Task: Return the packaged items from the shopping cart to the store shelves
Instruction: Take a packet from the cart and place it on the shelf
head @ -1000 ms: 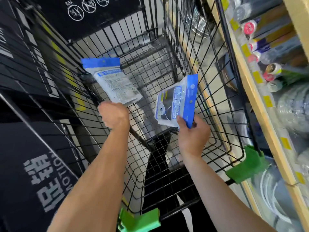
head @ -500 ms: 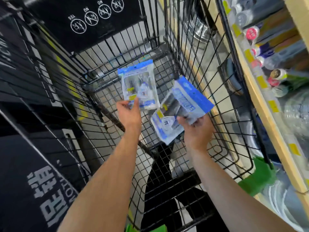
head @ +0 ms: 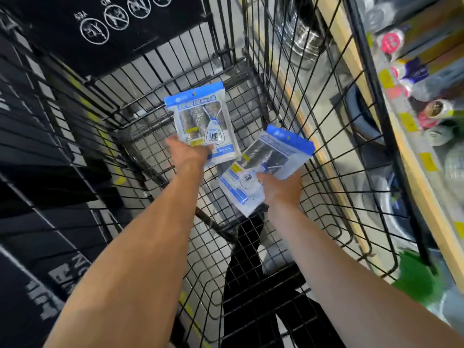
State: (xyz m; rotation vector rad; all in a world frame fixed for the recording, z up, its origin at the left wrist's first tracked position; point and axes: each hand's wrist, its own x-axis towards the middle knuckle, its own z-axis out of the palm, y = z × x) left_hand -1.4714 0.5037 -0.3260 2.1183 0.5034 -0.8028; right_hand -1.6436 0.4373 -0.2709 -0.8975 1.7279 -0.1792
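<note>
Both of my hands are inside the black wire shopping cart (head: pixel 296 136). My left hand (head: pixel 187 153) grips the lower edge of a blue-and-white package (head: pixel 203 121), held upright with its printed front facing me. My right hand (head: pixel 281 189) pinches a second blue-and-white package (head: pixel 266 162), tilted with its blue top pointing up and to the right. The two packages nearly touch at their lower corners. The store shelves (head: pixel 414 156) with a wooden edge run along the right side of the cart.
Rolled goods and yellow price tags line the right-hand shelves (head: pixel 426 101). A green cart handle piece (head: pixel 416 282) sits at lower right. Black boxes with white print (head: pixel 50 272) stand on the left. My dark trouser legs (head: pixel 251 272) show through the cart floor.
My left hand has swung its package from the left toward the middle and turned its front to me. My right hand has tilted its package flatter, top toward the right.
</note>
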